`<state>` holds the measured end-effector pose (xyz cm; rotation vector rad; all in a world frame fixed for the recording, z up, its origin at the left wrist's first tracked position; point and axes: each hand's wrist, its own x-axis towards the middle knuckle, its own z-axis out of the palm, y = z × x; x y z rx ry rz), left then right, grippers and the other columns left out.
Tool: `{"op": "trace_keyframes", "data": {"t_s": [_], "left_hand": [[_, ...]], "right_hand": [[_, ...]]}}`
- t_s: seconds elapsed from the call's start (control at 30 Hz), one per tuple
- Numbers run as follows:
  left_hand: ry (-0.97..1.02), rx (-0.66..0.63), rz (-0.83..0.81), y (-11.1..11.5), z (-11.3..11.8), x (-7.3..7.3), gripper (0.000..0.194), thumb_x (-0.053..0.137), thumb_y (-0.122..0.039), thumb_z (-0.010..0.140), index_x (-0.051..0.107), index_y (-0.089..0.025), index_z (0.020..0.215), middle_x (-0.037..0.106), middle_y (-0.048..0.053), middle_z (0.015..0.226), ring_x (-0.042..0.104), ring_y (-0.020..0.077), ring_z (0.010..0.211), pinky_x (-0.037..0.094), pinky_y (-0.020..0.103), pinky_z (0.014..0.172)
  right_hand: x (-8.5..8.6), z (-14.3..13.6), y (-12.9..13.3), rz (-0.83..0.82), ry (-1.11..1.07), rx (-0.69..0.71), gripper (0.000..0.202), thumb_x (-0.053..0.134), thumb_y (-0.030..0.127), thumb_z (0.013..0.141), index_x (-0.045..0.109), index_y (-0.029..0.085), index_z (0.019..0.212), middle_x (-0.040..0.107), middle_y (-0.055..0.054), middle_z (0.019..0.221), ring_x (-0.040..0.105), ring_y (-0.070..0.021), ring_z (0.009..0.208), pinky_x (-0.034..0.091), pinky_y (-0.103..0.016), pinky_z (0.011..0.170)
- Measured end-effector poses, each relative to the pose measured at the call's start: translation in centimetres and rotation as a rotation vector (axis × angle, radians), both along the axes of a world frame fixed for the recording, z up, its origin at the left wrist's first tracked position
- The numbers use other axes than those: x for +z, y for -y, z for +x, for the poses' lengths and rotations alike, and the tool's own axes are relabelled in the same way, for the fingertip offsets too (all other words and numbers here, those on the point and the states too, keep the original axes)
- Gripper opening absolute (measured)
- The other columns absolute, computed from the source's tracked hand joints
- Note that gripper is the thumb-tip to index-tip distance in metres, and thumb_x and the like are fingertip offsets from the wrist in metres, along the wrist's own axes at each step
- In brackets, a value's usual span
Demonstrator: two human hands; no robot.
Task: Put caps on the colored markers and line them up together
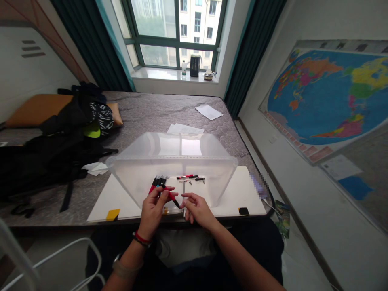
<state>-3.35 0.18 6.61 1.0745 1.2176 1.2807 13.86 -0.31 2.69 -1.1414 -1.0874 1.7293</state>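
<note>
Two hands [152,209], several pens [172,197] (too bunched to count), one clear bin [133,173]

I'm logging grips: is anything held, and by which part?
The left hand holds a red-black pen by its upper half; the right hand's hold is unclear.

A big world map [321,93] covers the right wall [291,24], and dark green curtains [256,48] flank the far window [157,39]; I see a clear bottle [183,70] on its sill [160,74]. White papers [209,112] lie on the grey mattress [148,109], black bags [48,157] heaped left.
</note>
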Motion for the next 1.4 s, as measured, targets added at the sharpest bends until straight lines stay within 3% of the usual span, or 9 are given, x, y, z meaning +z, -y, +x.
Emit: {"op": "trace_keyframes", "data": {"t_s": [0.1,0.2,0.3,0.4,0.53,0.8,1.03,1.33,1.4], "left_hand": [[-0.023,0.022,-0.049,0.3,-0.6,-1.0,0.034,0.064,-0.046,0.080,0.059,-0.017,0.098,0.070,0.007,0.093,0.068,0.0173,0.070,0.057,0.033,0.071],[-0.027,-0.016,-0.098,0.3,-0.4,-2.4,0.032,0.063,-0.044,0.081,0.058,-0.017,0.096,0.065,0.001,0.071,0.064,0.0155,0.063,0.053,0.030,0.066],[-0.105,-0.005,-0.044,0.1,0.2,-3.5,0.027,0.061,-0.043,0.082,0.057,-0.018,0.090,0.060,-0.001,0.066,0.059,0.0139,0.062,0.049,0.027,0.065],[-0.253,0.037,0.063,-0.2,0.8,-4.0,0.026,0.061,-0.043,0.082,0.055,-0.018,0.082,0.055,-0.002,0.066,0.052,0.0129,0.061,0.044,0.025,0.063],[-0.363,0.034,0.126,0.0,1.0,-3.8,0.026,0.057,-0.044,0.084,0.054,-0.020,0.077,0.052,-0.002,0.066,0.048,0.0142,0.063,0.040,0.025,0.064],[-0.433,-0.031,0.187,1.0,1.1,-3.9,0.023,0.051,-0.041,0.087,0.055,-0.020,0.076,0.052,-0.002,0.066,0.048,0.0151,0.064,0.038,0.025,0.063],[-0.415,-0.031,0.190,1.1,0.8,-3.8,0.024,0.051,-0.042,0.087,0.056,-0.020,0.078,0.054,-0.001,0.069,0.050,0.0157,0.066,0.039,0.026,0.064],[-0.398,-0.012,0.208,1.1,0.7,-4.5,0.021,0.051,-0.039,0.088,0.057,-0.019,0.083,0.056,0.000,0.072,0.051,0.0148,0.067,0.039,0.025,0.064],[-0.374,-0.006,0.195,1.1,0.7,-4.6,0.020,0.052,-0.038,0.088,0.057,-0.019,0.083,0.054,-0.001,0.069,0.050,0.0142,0.065,0.039,0.024,0.064]], "right_hand": [[0.7,0.7,-2.2,0.150,0.235,-0.034,0.032,0.052,0.044,0.087,0.058,0.019,0.106,0.067,-0.003,0.081,0.055,-0.0095,0.044,0.039,-0.020,0.037],[1.9,-0.4,-5.4,0.440,0.597,0.046,0.019,0.055,0.032,0.086,0.064,0.019,0.096,0.068,-0.003,0.082,0.063,-0.0132,0.065,0.049,-0.024,0.061],[2.8,-3.0,-8.6,0.668,0.951,0.171,0.013,0.057,0.025,0.085,0.068,0.019,0.089,0.069,-0.006,0.089,0.064,-0.0187,0.087,0.047,-0.030,0.080],[3.1,-5.7,-11.0,0.745,1.189,0.313,0.018,0.054,0.026,0.087,0.068,0.020,0.098,0.068,-0.010,0.100,0.063,-0.0219,0.096,0.047,-0.032,0.082],[2.8,-7.5,-12.3,0.744,1.377,0.460,0.021,0.056,0.029,0.087,0.069,0.018,0.100,0.069,-0.013,0.099,0.065,-0.0253,0.094,0.048,-0.033,0.078],[2.6,-8.2,-12.1,0.770,1.480,0.488,0.023,0.047,0.025,0.093,0.065,0.016,0.104,0.068,-0.015,0.097,0.066,-0.0249,0.090,0.050,-0.033,0.075],[3.6,-8.9,-12.8,0.812,1.513,0.580,0.020,0.052,0.018,0.088,0.069,0.012,0.098,0.069,-0.019,0.095,0.068,-0.0266,0.089,0.053,-0.034,0.075],[4.5,-9.7,-13.1,1.098,1.532,0.841,0.021,0.050,0.006,0.084,0.069,0.009,0.092,0.070,-0.020,0.093,0.069,-0.0280,0.090,0.054,-0.037,0.073],[4.8,-9.1,-13.1,1.107,1.513,0.829,0.019,0.051,0.006,0.083,0.068,0.009,0.092,0.071,-0.020,0.092,0.069,-0.0282,0.090,0.054,-0.036,0.073]]}}
